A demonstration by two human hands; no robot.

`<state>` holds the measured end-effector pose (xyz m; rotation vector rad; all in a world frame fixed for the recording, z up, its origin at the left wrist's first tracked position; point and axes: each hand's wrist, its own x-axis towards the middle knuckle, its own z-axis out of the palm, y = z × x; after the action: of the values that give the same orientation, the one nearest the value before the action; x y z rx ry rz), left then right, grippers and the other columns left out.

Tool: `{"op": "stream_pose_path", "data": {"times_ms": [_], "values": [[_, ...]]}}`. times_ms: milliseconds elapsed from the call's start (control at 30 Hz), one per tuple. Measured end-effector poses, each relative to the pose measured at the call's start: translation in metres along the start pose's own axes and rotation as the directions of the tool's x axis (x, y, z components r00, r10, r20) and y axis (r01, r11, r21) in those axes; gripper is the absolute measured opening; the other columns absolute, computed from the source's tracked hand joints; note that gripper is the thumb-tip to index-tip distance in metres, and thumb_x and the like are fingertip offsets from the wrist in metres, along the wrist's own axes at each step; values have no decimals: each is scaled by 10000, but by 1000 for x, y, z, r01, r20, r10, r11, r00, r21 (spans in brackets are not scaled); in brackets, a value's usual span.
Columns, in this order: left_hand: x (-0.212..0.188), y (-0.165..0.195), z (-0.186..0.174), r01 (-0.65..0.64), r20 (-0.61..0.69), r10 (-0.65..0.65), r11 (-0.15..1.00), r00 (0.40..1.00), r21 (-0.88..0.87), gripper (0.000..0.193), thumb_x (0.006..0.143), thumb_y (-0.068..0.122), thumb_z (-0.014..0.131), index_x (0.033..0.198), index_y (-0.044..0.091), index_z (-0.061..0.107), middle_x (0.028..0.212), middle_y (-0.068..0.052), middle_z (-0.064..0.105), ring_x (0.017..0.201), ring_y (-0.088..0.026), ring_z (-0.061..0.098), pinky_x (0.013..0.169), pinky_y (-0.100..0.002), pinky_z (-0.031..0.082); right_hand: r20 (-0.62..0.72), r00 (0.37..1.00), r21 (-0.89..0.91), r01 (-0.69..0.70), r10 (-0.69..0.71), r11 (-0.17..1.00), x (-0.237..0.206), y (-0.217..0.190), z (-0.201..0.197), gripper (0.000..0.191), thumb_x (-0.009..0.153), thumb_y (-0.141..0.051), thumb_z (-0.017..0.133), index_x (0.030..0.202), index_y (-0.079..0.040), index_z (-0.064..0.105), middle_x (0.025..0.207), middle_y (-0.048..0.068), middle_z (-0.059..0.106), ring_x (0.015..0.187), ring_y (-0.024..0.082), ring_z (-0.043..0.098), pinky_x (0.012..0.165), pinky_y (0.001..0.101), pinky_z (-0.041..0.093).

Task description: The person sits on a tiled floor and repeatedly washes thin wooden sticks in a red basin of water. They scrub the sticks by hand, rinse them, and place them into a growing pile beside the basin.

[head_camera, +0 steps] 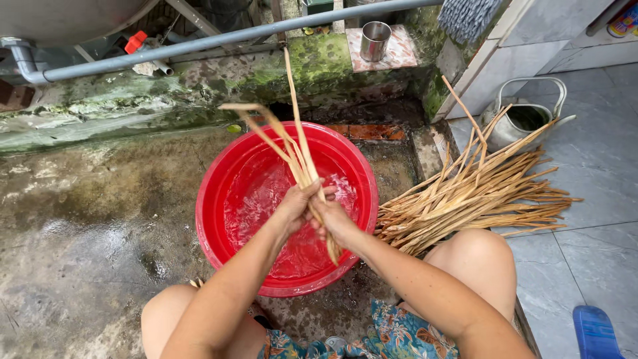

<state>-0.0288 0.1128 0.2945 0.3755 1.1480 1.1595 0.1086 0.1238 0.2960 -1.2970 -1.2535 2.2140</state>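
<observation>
Two hands, the left hand and right hand, are clamping their fingers on one small bundle of tan stalks over one red basin, its long axis running upright, tips fanning away toward the mossy wall. One larger stalk pile is lying at the basin's right edge, beside one metal kettle; one steel cup is standing farthest.

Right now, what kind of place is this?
Probably an outdoor wash area in a home yard: wet concrete floor, a mossy wall with a grey pipe, and a red basin of water where both hands grip a bundle of stalks.
</observation>
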Motion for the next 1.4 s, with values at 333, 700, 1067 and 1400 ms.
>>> {"op": "stream_pose_path", "data": {"times_ms": [333, 700, 1067, 1400], "values": [[21, 9, -30, -267, -161, 239, 946, 958, -182, 383, 1077, 311, 458, 1279, 16, 596, 958, -120, 714, 816, -183, 689, 761, -360, 621, 120, 983, -138, 158, -142, 978, 5, -7, 7, 413, 1095, -339, 390, 888, -54, 606, 557, -31, 413, 407, 81, 303, 342, 190, 290], [1, 17, 7, -175, -201, 156, 981, 967, -81, 446, 1054, 255, 436, 1390, -14, 553, 1018, -165, 731, 891, -224, 733, 798, -326, 652, 65, 995, -51, 84, -81, 995, 2, -3, 16, 269, 1069, -276, 402, 958, -136, 603, 591, -43, 476, 430, 79, 376, 369, 199, 337], [-3, 8, 14, -121, -237, 136, 990, 962, 77, 518, 1089, 340, 352, 1379, -7, 605, 1149, -184, 751, 899, -241, 711, 736, -330, 606, -5, 992, -9, 127, -127, 992, 11, -7, 6, 298, 1069, -277, 411, 957, -101, 624, 618, -36, 519, 452, 69, 423, 381, 193, 365], [7, -10, 10, -297, 111, 315, 942, 942, -156, 422, 1090, 169, 414, 1460, -20, 487, 1267, -171, 701, 1094, -196, 717, 926, -301, 643, 24, 975, 16, 221, -222, 975, 19, 1, -12, 420, 1134, -362, 372, 901, -69, 564, 592, -38, 470, 465, 67, 403, 379, 189, 339]]}}
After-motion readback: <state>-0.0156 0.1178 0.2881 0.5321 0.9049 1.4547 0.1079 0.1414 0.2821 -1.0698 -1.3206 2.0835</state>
